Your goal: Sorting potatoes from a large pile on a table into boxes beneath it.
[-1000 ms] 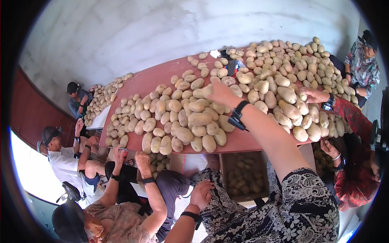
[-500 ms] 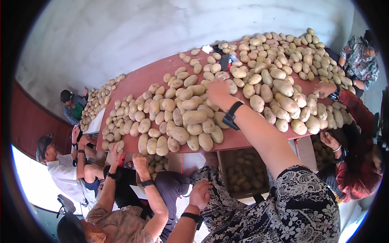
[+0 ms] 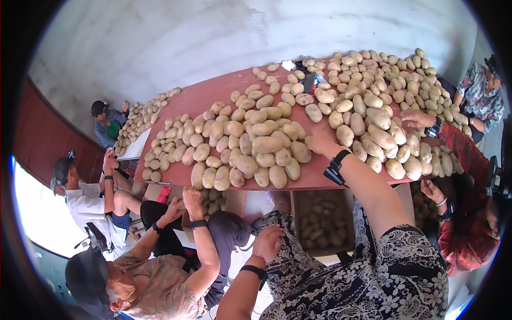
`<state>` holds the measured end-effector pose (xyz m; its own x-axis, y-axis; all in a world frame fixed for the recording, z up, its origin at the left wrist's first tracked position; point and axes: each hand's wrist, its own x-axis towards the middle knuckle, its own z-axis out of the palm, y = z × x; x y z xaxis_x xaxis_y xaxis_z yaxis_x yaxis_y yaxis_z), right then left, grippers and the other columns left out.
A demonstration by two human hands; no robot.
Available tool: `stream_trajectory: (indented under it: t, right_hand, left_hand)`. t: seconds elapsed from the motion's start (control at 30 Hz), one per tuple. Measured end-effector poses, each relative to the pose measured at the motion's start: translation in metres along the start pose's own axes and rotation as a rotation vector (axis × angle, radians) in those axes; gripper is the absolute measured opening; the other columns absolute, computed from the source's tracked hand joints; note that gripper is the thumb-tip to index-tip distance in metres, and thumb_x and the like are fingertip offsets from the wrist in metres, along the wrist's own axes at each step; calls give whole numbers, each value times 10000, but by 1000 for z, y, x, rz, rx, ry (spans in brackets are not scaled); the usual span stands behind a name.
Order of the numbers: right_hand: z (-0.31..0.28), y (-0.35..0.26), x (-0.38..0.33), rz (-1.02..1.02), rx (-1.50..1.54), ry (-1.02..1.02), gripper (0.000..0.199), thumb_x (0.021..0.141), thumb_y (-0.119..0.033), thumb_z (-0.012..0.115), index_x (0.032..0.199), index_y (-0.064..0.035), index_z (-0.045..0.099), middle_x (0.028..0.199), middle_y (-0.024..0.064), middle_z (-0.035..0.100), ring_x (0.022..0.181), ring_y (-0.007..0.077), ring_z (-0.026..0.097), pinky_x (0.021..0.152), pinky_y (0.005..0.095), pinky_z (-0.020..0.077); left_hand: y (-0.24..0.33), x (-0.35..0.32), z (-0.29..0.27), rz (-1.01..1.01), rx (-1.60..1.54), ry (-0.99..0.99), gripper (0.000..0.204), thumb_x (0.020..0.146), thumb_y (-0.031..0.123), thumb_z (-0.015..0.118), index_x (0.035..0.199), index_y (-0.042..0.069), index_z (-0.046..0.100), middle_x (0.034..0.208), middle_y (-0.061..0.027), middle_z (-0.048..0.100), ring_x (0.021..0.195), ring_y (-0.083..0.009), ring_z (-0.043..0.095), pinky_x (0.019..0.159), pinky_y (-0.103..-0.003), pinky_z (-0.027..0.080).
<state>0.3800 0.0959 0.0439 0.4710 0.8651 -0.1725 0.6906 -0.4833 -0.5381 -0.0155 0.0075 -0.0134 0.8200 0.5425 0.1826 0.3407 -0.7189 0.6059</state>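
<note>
Dozens of potatoes crowded the red desk; the right hand, its grip spread among them, risked nudging edge ones off; the left hand hung loosely curled, holding nothing.

Black-and-white floral patterned garment, black wristband on left wrist, black watch strap on right wrist

Potatoes: pale yellow-tan, oval, smooth-skinned, of mixed sizes, lying loose on their sides on the reddish-brown table. One cluster sits at the near edge, a denser heap spreads toward the far right, with scattered tubers between. The right hand rests among them, touching a potato just beside it. More potatoes fill a cardboard box below the table edge.
</note>
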Motion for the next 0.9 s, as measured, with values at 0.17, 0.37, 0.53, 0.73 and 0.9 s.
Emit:
stream_trajectory:
  t: [0.17,0.37,0.53,0.73,0.9]
  right_hand:
    - [-18,-43,-7,10,53,216,421,787,-152,670,1143,28,534,1122,251,617,1057,390,610,873,463,506]
    - [9,-133,7,-727,163,467,314,748,-136,667,1008,-36,524,971,174,584,984,380,554,823,476,476]
    - [55,-181,21,-863,-54,413,234,765,-116,638,979,-40,581,944,143,587,952,326,560,788,464,459]
    - [63,-169,4,-804,-335,308,118,751,-158,630,858,-109,643,882,60,614,922,252,576,817,461,387]
    - [36,-104,-35,-705,-228,545,86,754,-199,612,796,-142,662,837,40,640,932,235,588,821,454,391]
  left_hand:
    - [-1,1,-2,-12,-31,-30,298,727,7,562,999,67,668,1135,-142,648,1147,-335,585,987,-436,474]
    - [-2,0,-5,1,-55,-10,261,738,29,587,985,58,666,1121,-136,647,1131,-333,588,991,-436,469]
    - [-2,-2,-6,-32,-60,-1,268,734,26,587,986,65,670,1116,-138,650,1125,-334,592,986,-435,472]
    - [-6,-3,-2,-11,-79,25,312,703,-2,561,986,55,679,1112,-160,659,1121,-353,598,981,-444,477]
    - [-3,-2,-1,6,-55,42,215,752,17,573,928,64,689,1082,-135,673,1105,-330,616,959,-428,494]
